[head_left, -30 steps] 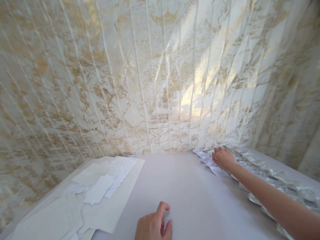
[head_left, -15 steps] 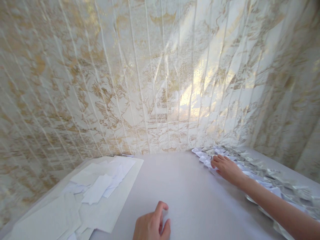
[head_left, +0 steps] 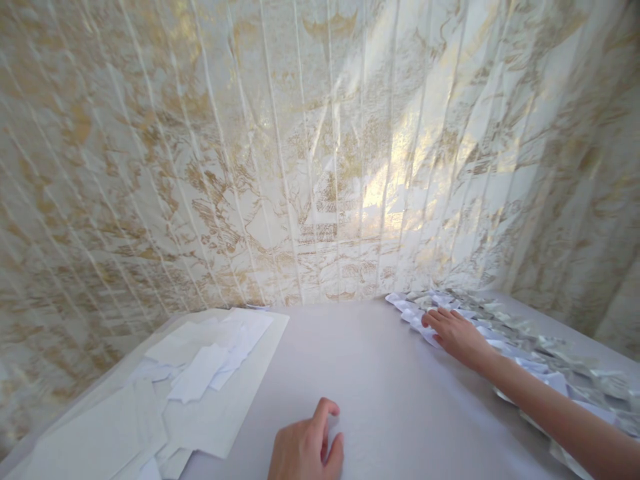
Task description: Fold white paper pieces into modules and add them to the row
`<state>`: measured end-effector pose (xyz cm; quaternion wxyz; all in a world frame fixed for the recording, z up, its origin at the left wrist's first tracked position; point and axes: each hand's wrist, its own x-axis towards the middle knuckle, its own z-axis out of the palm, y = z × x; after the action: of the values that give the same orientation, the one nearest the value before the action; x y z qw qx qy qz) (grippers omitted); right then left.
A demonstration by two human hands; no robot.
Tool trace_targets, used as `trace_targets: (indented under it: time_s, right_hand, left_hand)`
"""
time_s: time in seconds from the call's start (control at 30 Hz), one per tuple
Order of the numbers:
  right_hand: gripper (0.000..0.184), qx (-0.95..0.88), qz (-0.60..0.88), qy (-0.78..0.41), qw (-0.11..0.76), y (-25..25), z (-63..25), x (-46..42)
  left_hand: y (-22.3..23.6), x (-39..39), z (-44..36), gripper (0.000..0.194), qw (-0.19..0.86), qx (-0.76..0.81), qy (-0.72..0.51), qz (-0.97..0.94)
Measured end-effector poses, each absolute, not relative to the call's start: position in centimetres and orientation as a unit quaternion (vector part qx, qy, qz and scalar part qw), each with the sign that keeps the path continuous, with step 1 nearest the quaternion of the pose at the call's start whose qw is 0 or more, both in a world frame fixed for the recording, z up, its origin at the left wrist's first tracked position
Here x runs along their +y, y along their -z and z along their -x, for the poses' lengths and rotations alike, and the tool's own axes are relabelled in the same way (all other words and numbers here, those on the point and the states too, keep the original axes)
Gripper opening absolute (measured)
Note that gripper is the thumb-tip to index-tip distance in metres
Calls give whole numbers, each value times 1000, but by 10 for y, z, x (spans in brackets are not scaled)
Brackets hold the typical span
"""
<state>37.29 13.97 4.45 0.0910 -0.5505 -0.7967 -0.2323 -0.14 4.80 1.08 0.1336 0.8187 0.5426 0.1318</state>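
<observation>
Right arm extended, left hand curled

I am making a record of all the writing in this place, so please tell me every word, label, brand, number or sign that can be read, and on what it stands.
None that can be read.
Loose white papers on the left: no writing shows.
Folded pieces on the right: no readable text; too small to rule out faint marks.
Patterned backdrop: gold-brown drawings, no word I can make out.

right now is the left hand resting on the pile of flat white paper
No, the left hand is over the bare tabletop, to the right of the flat papers.
</observation>
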Motion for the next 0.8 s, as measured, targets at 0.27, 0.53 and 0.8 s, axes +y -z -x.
trace_targets:
  time_s: [0.27, 0.53, 0.8]
  right_hand:
    - [31, -764, 593, 222, 120, -31, -377, 136]
    - [31, -754, 612, 180, 155, -33, -372, 137]
    - [20, -761, 580, 98, 273, -134, -356, 119]
  left_hand:
    - [-14, 46, 1, 25, 136, 545, -129, -817]
    - [-12, 47, 2, 25, 137, 542, -135, -818]
    - [-18, 44, -1, 23, 147, 545, -143, -813]
